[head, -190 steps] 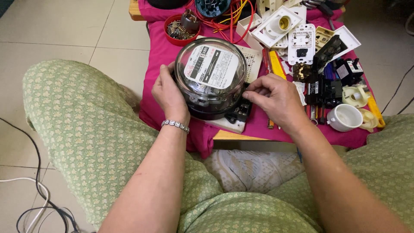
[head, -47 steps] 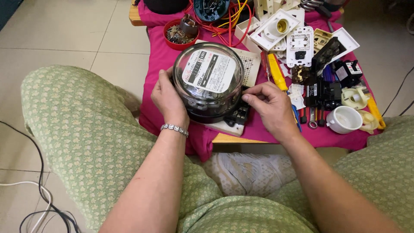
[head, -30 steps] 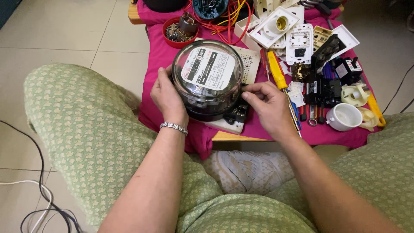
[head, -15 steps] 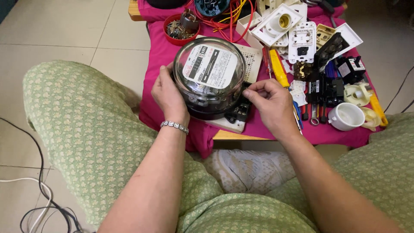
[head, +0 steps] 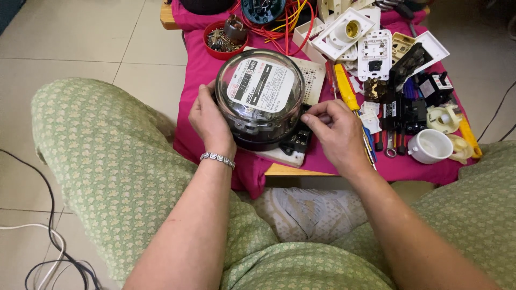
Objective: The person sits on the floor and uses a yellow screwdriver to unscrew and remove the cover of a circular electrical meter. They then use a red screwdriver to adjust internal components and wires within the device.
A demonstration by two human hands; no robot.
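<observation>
On the near edge of the low table with the pink cloth (head: 209,64) sits the electric meter (head: 260,99), a round unit with a clear domed cover over a dark body, resting on a pale base plate (head: 285,157) that overhangs the table edge slightly. Left hand (head: 209,121) is wrapped against the meter's left side, palm and fingers on the dark rim below the dome, steadying it. Right hand (head: 336,131) has its fingers pinched together at the black terminal block (head: 301,140) at the lower right of the meter; can't tell whether they hold a screw or small part, too small to see. Judgement on handling: looks dense and fairly heavy for its size, rigid all round. Dome is glass or clear plastic, smooth and slippery, likely to crack if knocked, so don't lift by it. Best hold is the dark body rim or the base plate, both hands, low down. Being near the edge, it could tip off if pushed toward the knees. Just right of it lie a yellow-handled screwdriver (head: 345,88), black switch parts (head: 400,110) and a white cup (head: 430,146); a red bowl of small hardware (head: 221,40) sits behind.
</observation>
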